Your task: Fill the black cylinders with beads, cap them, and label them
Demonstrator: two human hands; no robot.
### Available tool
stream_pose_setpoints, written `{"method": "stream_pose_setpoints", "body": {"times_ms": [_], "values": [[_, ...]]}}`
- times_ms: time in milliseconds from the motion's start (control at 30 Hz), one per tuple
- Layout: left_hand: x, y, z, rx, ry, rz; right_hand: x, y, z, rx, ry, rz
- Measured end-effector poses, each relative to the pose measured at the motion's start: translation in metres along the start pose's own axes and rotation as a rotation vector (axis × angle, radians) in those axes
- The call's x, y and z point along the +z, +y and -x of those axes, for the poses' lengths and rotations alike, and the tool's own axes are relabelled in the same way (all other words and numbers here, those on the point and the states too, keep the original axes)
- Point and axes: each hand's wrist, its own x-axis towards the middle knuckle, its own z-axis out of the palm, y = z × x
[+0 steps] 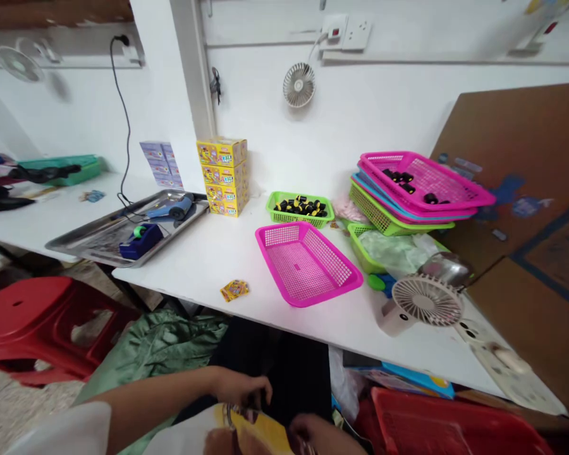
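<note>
Both hands are low, below the white table's (203,253) front edge. My left hand (244,393) has its fingers curled on the top edge of a white and yellow bag (246,433) in my lap. My right hand (320,435) sits at the bottom of the view with fingers closed on the same bag's other side. On the table above stand an empty pink basket (306,262), a small yellow packet (234,290) and a green basket (299,210) of black and yellow parts.
A stack of pink, blue and green baskets (408,189) sits at the right, a small desk fan (427,300) in front of it. Yellow boxes (222,177) and a metal tray (123,230) with a tape dispenser lie left. Red stool (33,322) and red crate (446,426) stand below.
</note>
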Motion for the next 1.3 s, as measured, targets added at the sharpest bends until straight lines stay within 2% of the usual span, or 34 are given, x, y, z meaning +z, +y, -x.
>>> {"method": "stream_pose_setpoints", "body": {"times_ms": [100,167,267,367,467,533,600,700,767,833,933,1000,1067,1167,1200,1233,1300], "values": [[0.001,0.001,-0.016,0.039,0.022,0.087,-0.031,-0.030,-0.002,-0.038,0.085,0.053],[-0.002,0.003,-0.022,0.059,-0.033,0.094,-0.056,-0.058,0.004,-0.090,0.150,0.048],[-0.015,0.006,-0.026,0.081,-0.113,0.045,-0.085,-0.101,0.019,-0.212,0.329,0.016],[-0.027,0.004,-0.024,0.058,-0.140,-0.001,-0.095,-0.132,0.029,-0.230,0.367,-0.031],[-0.027,-0.009,-0.013,-0.046,-0.135,0.002,-0.093,-0.151,0.029,-0.236,0.365,0.008],[-0.025,-0.020,0.002,-0.114,-0.073,0.019,-0.094,-0.157,0.026,-0.243,0.426,0.096],[-0.025,-0.030,0.019,-0.150,0.034,0.032,-0.100,-0.158,0.021,-0.260,0.544,0.234],[-0.033,-0.038,0.037,-0.167,0.305,0.026,-0.118,-0.141,0.010,-0.335,0.781,0.550],[-0.042,-0.037,0.038,-0.189,0.507,0.006,-0.128,-0.124,-0.001,-0.372,0.900,0.790],[-0.049,-0.033,0.033,-0.214,0.641,-0.030,-0.132,-0.111,-0.015,-0.396,0.976,0.965],[-0.054,-0.024,0.034,-0.223,0.694,-0.095,-0.125,-0.114,-0.036,-0.505,1.130,1.062],[-0.055,-0.017,0.051,-0.204,0.648,-0.127,-0.117,-0.131,-0.049,-0.645,1.282,1.075],[-0.057,-0.007,0.083,-0.177,0.560,-0.143,-0.111,-0.155,-0.060,-0.798,1.399,1.073],[-0.057,0.014,0.142,-0.117,0.440,-0.104,-0.100,-0.196,-0.076,-0.921,1.384,1.071],[-0.056,0.024,0.159,-0.061,0.424,0.006,-0.095,-0.211,-0.082,-0.950,1.345,1.073],[-0.054,0.036,0.172,0.041,0.485,0.153,-0.089,-0.226,-0.089,-0.982,1.302,1.076],[-0.048,0.061,0.184,0.348,0.782,0.456,-0.074,-0.258,-0.107,-1.053,1.181,1.095]]}}
